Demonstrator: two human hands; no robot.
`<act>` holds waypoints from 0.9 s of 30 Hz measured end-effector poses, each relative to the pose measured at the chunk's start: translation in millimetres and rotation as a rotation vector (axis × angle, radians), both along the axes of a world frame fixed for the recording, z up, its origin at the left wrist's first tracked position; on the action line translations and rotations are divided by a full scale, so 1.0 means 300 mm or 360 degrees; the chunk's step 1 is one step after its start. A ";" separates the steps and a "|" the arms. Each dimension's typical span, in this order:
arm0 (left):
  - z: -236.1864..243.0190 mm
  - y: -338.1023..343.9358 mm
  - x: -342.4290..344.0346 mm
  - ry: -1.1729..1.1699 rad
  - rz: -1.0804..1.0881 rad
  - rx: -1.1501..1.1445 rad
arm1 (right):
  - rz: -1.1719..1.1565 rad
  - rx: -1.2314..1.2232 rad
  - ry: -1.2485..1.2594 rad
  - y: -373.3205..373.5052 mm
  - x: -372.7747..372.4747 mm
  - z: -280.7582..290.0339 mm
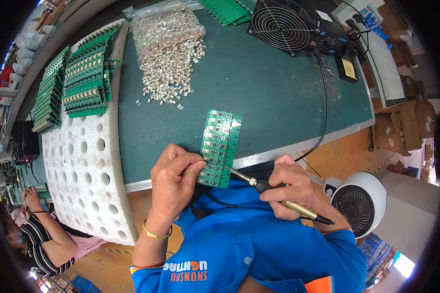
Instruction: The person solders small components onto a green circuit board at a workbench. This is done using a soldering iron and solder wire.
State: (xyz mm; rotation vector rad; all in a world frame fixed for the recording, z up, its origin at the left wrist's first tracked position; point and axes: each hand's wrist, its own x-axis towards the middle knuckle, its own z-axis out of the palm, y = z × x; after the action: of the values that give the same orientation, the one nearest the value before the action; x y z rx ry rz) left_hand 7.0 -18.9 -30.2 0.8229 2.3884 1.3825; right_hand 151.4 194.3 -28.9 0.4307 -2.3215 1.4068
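Note:
My left hand (pixel 175 178) pinches the left edge of a green circuit board panel (pixel 222 141), thumb and fingers closed on it. The panel stands tilted at the table's front edge, with rows of small parts along it. In my right hand (pixel 292 188) is a soldering iron (pixel 244 177), its tip at the panel's lower right side. A gold barrel with a black pointed end (pixel 310 214) sticks out below the same hand; I cannot tell whether it belongs to the iron. Small white connectors (pixel 168 73) lie in a loose heap spilling from a clear plastic bag (pixel 164 22) beyond.
A white foam board (pixel 85 166) with round holes, at the left, bears stacks of green circuit boards (pixel 85 73). A black fan unit (pixel 283 27) stands far right, beside an iron stand with a yellow sponge (pixel 348 68). A white fan (pixel 359 202) is near my right elbow. Another person (pixel 49 229) sits left.

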 end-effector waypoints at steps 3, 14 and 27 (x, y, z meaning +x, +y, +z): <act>-0.001 -0.001 -0.003 0.0006 -0.0014 -0.0032 | 0.0013 0.0067 -0.0025 -0.002 -0.008 0.010; -0.001 0.001 0.000 0.0014 -0.0003 -0.0061 | -0.0014 0.0112 0.0008 -0.006 -0.012 -0.001; -0.007 0.000 -0.001 0.0050 -0.0009 -0.0058 | -0.0031 0.0189 0.0022 -0.020 -0.011 0.009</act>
State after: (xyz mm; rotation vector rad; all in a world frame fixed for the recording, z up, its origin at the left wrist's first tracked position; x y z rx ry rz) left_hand 6.6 -19.0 -32.4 0.8471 2.4252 1.3299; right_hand 148.0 188.4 -26.3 0.4495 -2.4000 1.2572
